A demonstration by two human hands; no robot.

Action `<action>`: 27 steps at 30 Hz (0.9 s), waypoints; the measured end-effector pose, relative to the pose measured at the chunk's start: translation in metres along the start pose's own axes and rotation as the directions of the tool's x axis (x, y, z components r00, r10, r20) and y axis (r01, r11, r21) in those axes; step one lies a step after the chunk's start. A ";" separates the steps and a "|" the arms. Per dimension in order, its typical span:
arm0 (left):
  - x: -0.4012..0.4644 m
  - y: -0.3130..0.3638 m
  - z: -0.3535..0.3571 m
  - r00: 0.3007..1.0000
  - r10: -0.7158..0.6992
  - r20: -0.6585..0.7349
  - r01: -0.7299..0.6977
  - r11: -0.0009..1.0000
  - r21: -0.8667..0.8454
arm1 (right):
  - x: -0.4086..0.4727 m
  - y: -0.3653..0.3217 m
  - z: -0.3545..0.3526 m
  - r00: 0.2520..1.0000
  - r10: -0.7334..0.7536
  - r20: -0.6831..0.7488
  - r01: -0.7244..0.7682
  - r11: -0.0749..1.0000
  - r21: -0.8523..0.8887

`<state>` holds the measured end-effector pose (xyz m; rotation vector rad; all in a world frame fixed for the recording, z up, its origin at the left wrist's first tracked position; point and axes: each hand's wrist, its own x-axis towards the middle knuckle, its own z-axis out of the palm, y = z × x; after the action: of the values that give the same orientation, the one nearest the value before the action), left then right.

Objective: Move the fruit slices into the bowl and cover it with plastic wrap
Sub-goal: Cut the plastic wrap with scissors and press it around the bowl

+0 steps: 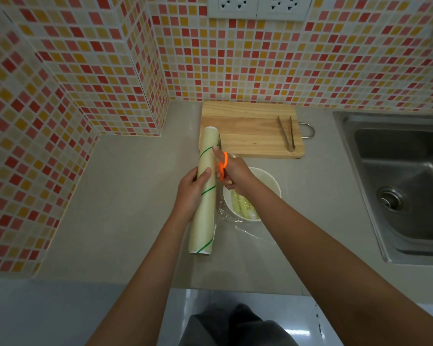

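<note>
A white bowl (273, 182) stands on the grey counter with pale yellow-green fruit slices (243, 204) inside. A clear sheet of plastic wrap (248, 227) runs from the roll over the bowl and onto the counter in front of it. My left hand (194, 191) grips the long pale roll of plastic wrap (205, 216), which has green stripes and lies just left of the bowl. My right hand (235, 174) holds orange-handled scissors (223, 164) beside the roll, with the blades pointing away along its right edge and partly hidden.
A wooden cutting board (248, 126) lies behind the bowl with metal tongs (288, 132) on its right part. A steel sink (405, 181) is sunk into the counter at the right. Tiled walls close the left and back; the counter's front edge (210, 287) is near me.
</note>
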<state>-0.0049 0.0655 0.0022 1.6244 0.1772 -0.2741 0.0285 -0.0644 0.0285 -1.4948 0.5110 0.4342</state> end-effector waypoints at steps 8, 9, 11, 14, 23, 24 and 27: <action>0.000 0.000 -0.002 1.000 -0.011 -0.002 0.011 1.000 -0.021 | 0.009 -0.013 -0.003 0.999 -0.012 -0.029 0.012 1.000 0.001; 0.000 0.001 -0.002 1.000 -0.009 -0.003 0.009 1.000 -0.018 | 0.009 -0.014 -0.002 1.000 -0.013 -0.027 0.013 1.000 -0.002; 0.001 0.001 -0.003 1.000 -0.007 -0.005 0.007 1.000 -0.013 | 0.010 -0.017 -0.002 1.000 0.000 -0.018 0.000 1.000 -0.011; -0.001 0.001 -0.004 1.000 -0.012 -0.008 0.012 1.000 0.001 | 0.013 -0.023 -0.004 1.000 0.010 -0.006 -0.010 1.000 -0.006; -0.008 -0.003 -0.007 0.999 -0.024 -0.045 0.025 1.000 0.017 | 0.015 -0.041 -0.018 0.994 -0.064 -0.090 0.064 0.998 -0.006; -0.008 -0.004 -0.009 0.998 -0.018 -0.057 0.020 0.999 0.025 | 0.013 -0.043 -0.022 0.992 -0.066 -0.105 0.063 0.998 -0.027; -0.008 -0.006 -0.019 0.995 -0.012 -0.095 0.017 0.998 0.053 | 0.004 -0.044 -0.042 0.983 -0.076 -0.167 0.067 0.996 -0.057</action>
<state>-0.0125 0.0851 -0.0003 1.6916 0.2564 -0.2148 0.0543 -0.1083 0.0622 -1.6030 0.5808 0.2672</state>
